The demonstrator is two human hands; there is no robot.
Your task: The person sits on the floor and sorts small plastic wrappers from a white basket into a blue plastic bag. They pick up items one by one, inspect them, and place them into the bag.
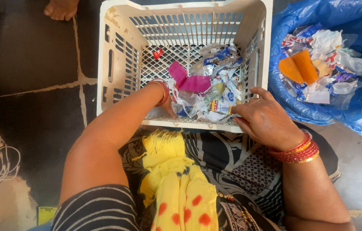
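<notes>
Your crate (121, 64) is leaving open mesh along its far and left walls — the wrapper scraps (208, 92) are crowding the near right corner. Your left hand (168, 109) is dipping inside, fingers hidden among the scraps, so their spread cannot be told. Your right hand (264, 117) is resting on the near rim — fingers (241, 109) curled narrow, touching the pile's edge.

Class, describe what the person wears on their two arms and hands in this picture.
Both forearms are bare. The left hand has pink-red bangles at the wrist. The right hand has a stack of red and gold bangles. A dark sleeve with thin pale stripes covers the left upper arm.
</notes>
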